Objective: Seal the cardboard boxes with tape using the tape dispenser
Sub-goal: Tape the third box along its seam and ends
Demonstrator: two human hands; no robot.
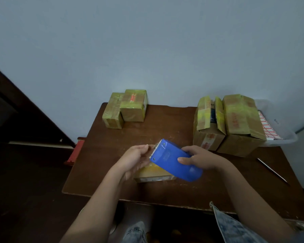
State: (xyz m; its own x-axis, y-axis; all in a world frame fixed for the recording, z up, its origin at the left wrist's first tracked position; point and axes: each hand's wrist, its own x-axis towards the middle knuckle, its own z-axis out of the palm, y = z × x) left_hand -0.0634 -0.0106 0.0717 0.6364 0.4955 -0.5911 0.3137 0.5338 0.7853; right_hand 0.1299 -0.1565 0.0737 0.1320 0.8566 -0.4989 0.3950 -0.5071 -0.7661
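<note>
- Pale blue wall behind, and a dark brown wooden table under our hands; that is where we work.
- Our right hand grips the blue plastic tape dispenser at its rounded rear end, fingers curled over the top and thumb on the near side.
- Our left hand sits just beside the dispenser's serrated metal blade, fingers loosely extended toward it; we judge they are picking at the tape end, but whether they hold any tape we cannot tell.
- The dispenser's long axis runs from lower right to upper left, blade end pointing up-left at the left fingertips, which makes the left hand the nearer one to the cutting edge.
- Directly beneath it lies a small yellow-taped cardboard box on the table, mostly hidden by dispenser and hands.
- Farther out, two taped cardboard boxes stand at the far left of the table, and two larger cardboard boxes, one with flaps open, at the far right.
</note>
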